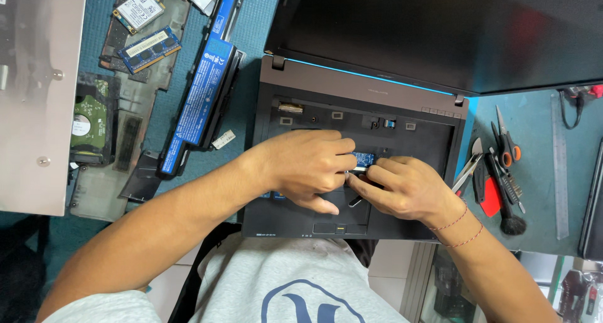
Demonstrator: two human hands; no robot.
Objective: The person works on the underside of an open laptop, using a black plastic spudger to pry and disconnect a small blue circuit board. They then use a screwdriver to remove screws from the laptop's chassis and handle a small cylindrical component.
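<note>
Both hands, left hand (308, 169) and right hand (402, 188), are pinching a small blue circuit board (363, 159) with closed fingers (inside the opened laptop (402, 131)).

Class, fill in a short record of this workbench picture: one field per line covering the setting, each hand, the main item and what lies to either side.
setting: teal work mat
main item: opened laptop, keyboard removed
left hand: fingers pinching a small part above the touchpad
right hand: meets the left at a small blue board
left side: long battery, hard drive, memory module
right side: scissors, brush, ruler
</note>
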